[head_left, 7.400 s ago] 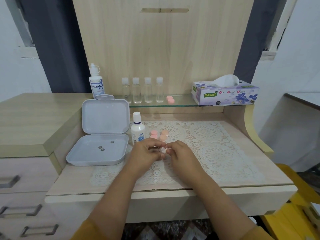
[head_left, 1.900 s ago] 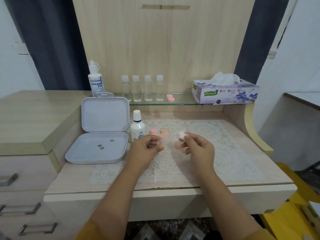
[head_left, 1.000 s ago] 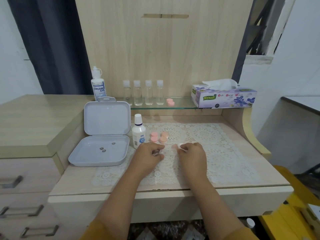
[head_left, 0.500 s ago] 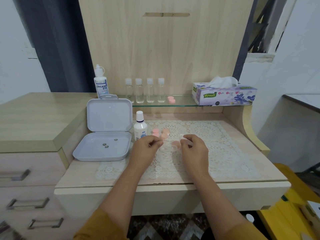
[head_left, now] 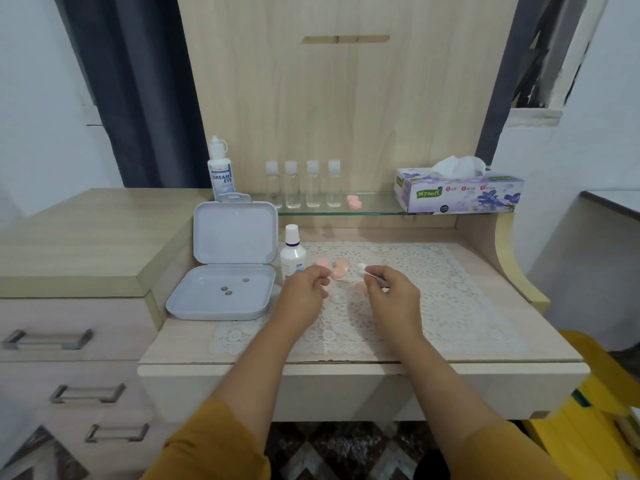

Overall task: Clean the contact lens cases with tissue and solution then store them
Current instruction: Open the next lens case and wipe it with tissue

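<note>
Both hands hover over the lace mat (head_left: 433,299) at the middle of the desk (head_left: 502,341). The right hand (head_left: 391,299) has its fingers curled and pinches a small wad of white tissue (head_left: 361,268) between thumb and fingertips. The left hand (head_left: 304,292) is curled too, thumb against fingertips; it seems to hold a small clear lens case part (head_left: 335,296) at its right edge, though the blur makes this hard to tell. Just beyond the hands, pink and peach lens case caps (head_left: 337,268) lie on the mat, beside a small white solution bottle (head_left: 292,254) standing upright at the mat's far left corner. To the left of the bottle sits an open white storage box (head_left: 221,299), its lid upright and three small dark bits on its floor. On the glass shelf (head_left: 377,207) at the back stand a tall eye-solution bottle (head_left: 221,171), four small clear bottles (head_left: 303,185), another pink lens case (head_left: 354,201) and, far right, a tissue box (head_left: 457,194).
</note>
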`<state>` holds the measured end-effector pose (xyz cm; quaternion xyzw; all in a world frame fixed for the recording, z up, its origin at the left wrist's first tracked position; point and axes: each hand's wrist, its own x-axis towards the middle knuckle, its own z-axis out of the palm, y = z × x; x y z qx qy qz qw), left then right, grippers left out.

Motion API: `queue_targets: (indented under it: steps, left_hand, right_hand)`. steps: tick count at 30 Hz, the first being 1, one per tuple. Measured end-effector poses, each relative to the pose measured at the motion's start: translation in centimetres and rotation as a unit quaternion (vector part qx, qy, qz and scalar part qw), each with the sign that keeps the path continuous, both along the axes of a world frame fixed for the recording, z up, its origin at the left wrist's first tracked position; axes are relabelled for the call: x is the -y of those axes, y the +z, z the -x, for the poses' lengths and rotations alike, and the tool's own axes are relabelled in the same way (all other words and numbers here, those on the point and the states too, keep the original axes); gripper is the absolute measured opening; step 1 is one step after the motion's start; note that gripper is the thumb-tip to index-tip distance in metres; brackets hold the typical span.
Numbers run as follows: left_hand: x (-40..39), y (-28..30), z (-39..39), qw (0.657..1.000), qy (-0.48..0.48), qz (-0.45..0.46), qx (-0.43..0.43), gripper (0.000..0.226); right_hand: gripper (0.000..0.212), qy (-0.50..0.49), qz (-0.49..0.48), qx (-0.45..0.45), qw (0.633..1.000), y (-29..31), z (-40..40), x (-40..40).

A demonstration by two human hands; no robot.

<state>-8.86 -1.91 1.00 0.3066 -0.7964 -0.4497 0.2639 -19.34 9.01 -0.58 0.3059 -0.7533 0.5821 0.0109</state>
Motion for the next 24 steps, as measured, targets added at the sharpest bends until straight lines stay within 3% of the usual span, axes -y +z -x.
queue_targets:
  steps: [9, 13, 18, 24]
  left_hand:
    - [0.0, -0.1, -1.2, 0.998, -0.054, -0.019, -0.011, 0.031]
    - [-0.1, -0.1, -2.1, 0.999, -0.022, 0.028, -0.019, 0.011]
    - [0.8, -0.3, -4.7, 0.997, -0.017, 0.075, -0.009, 0.008]
    - [2.3, -0.5, -8.0, 0.998, -0.009, 0.051, -0.042, 0.011]
  right_hand:
    - [0.012, 0.123, -0.035, 0.021, 0.992, 0.5, -0.4, 0.2]
    - [0.014, 0.166, -0.008, 0.068, 0.984, 0.9, -1.3, 0.5]
    - [0.018, 0.198, -0.013, 0.061, 0.978, 1.2, -2.9, 1.8]
    - [0.016, 0.233, -0.033, 0.06, 0.97, 1.6, -5.9, 3.3]
